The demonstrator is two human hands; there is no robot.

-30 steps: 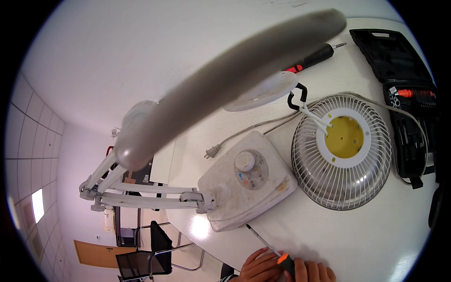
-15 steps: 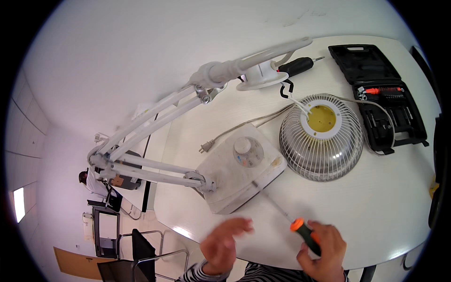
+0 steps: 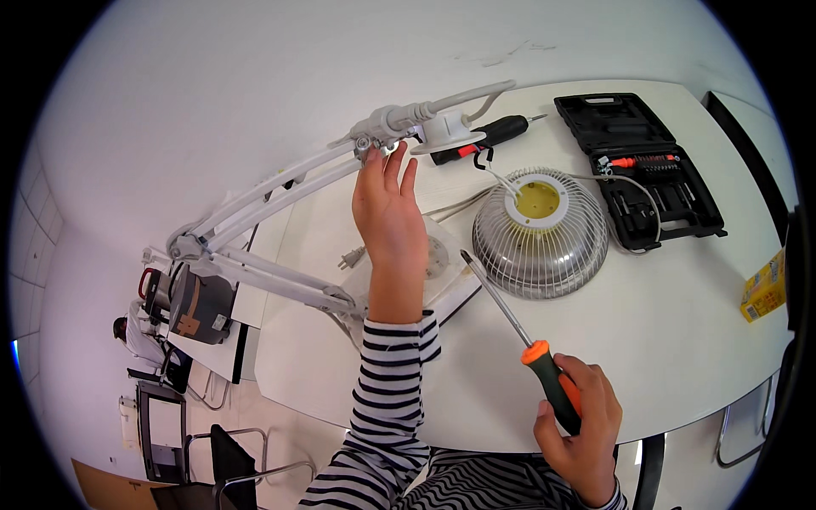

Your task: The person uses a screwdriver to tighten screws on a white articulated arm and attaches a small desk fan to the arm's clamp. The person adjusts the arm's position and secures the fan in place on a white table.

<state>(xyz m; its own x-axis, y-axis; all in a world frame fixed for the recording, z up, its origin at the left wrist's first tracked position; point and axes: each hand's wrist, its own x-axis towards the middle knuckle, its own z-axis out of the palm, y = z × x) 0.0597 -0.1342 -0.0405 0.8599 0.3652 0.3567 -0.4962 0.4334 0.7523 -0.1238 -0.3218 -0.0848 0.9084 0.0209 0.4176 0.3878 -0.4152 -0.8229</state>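
My left hand [image 3: 389, 208] is raised to the elbow joint [image 3: 365, 146] of a white jointed lamp arm [image 3: 280, 183]. Its fingers are stretched up at the metal bracket; whether they touch it I cannot tell. In my right hand [image 3: 582, 425] is a long screwdriver [image 3: 546, 374] with a dark green and orange handle, its shaft slanting up and left over the table. The lamp's base [image 3: 438, 259], with a dial, is partly hidden behind my left forearm. Right of it lies a wire-caged dome lamp head [image 3: 544, 263], yellow centre upward. A white round cap [image 3: 446, 133] hangs from the arm's end.
A black and red screwdriver [image 3: 501, 132] lies behind the lamp head. An opened black tool case [image 3: 654, 187] holds bits and small tools at the far right. A grey cord with a plug [image 3: 351, 257] runs across the white table [image 3: 680, 340]. A yellow box [image 3: 762, 289] stands at the right edge.
My left hand has risen from the table's front edge to the lamp arm's joint. My right hand still grips the screwdriver, its tip now away from the base. The view has shifted slightly.
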